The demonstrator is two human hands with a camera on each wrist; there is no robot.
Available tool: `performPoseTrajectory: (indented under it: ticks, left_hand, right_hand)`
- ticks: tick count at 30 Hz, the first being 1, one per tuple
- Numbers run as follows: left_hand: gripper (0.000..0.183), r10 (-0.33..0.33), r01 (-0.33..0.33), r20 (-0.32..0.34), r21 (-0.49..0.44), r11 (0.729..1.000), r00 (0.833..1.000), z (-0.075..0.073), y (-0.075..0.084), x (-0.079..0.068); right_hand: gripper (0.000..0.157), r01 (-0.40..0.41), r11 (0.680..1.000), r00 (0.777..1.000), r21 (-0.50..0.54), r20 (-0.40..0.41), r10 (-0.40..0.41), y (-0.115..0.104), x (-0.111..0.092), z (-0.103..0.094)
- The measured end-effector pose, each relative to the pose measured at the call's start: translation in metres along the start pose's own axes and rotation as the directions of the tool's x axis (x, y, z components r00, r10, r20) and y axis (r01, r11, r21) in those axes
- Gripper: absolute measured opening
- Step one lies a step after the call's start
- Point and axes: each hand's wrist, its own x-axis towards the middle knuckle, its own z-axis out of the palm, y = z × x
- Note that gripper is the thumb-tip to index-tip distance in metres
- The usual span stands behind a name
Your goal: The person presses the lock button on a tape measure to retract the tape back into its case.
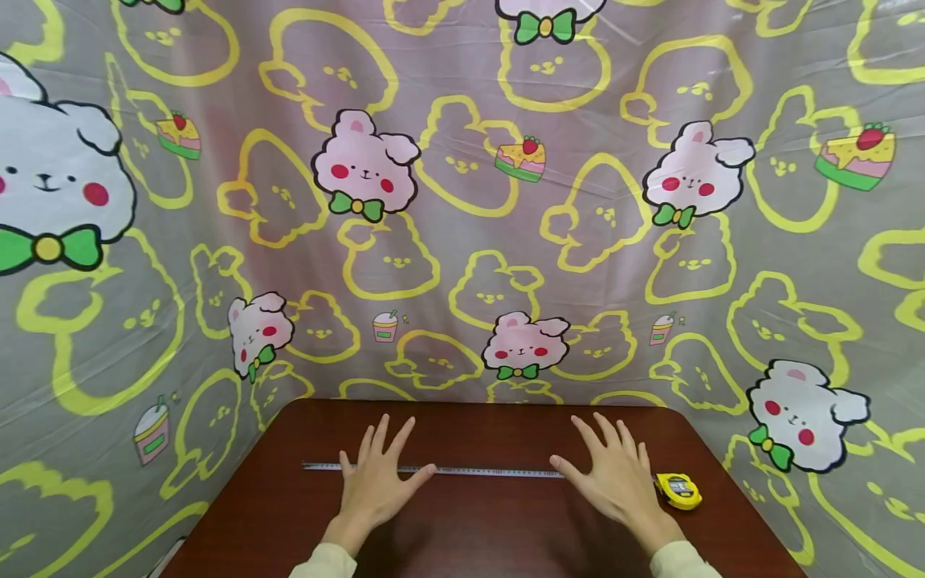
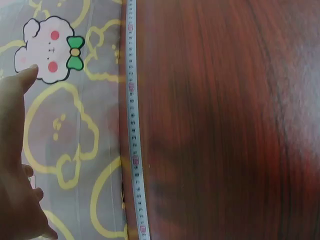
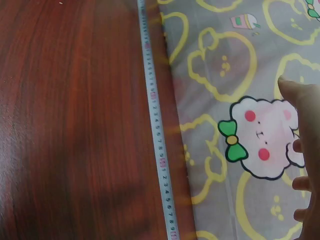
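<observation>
A yellow tape measure (image 1: 679,490) lies at the right of the dark red-brown table. Its pale blade (image 1: 491,472) is drawn out to the left in a long straight line across the tabletop. My left hand (image 1: 377,488) is over the left part of the blade, fingers spread and holding nothing. Over the right part, just left of the yellow case, is my right hand (image 1: 613,482), also spread and holding nothing. Both wrist views show the numbered blade running past the hands, apart from the fingers.
A grey curtain (image 1: 448,353) with yellow outlines and white cartoon animals hangs behind and along both sides of the table (image 1: 477,522). The table's far corners are rounded. Pale sleeves (image 1: 325,560) show at the wrists.
</observation>
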Motion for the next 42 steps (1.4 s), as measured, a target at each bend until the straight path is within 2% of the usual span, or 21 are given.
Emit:
performPoseTrajectory:
  ticks: [5,10,13,22,27,35,42]
  left_hand:
    - [0.094,-0.007,0.004,-0.04,-0.058,0.998,0.999,-0.007,-0.012,0.003]
    - [0.095,-0.039,0.033,-0.055,-0.098,0.995,0.998,-0.018,-0.031,0.003]
    - [0.096,-0.063,0.056,-0.052,-0.12,0.991,0.997,-0.025,-0.042,0.004]
    - [0.101,-0.157,0.158,0.019,-0.169,0.973,0.987,-0.039,-0.072,0.0]
    - [0.101,-0.178,0.177,0.01,-0.177,0.968,0.984,-0.045,-0.083,-0.001]
    - [0.104,-0.221,0.225,0.042,-0.203,0.953,0.974,-0.043,-0.1,-0.003]
    - [0.104,-0.236,0.235,0.034,-0.313,0.92,0.971,-0.038,-0.121,-0.003]
  right_hand:
    - [0.087,-0.029,0.999,1.0,0.018,-0.008,0.029,0.012,0.001,-0.01]
    - [0.083,-0.032,0.999,0.999,0.035,-0.038,0.034,0.027,0.001,-0.014]
    - [0.081,-0.035,0.998,0.998,0.043,-0.056,0.037,0.035,0.0,-0.017]
    - [0.079,-0.057,0.996,0.993,0.064,-0.103,0.064,0.057,-0.008,-0.026]
    - [0.078,-0.076,0.995,0.987,0.06,-0.14,0.084,0.072,-0.011,-0.027]
    - [0.076,-0.131,0.989,0.976,0.073,-0.166,0.142,0.102,-0.023,-0.022]
    - [0.076,-0.195,0.979,0.964,0.064,-0.171,0.203,0.123,-0.032,-0.015]
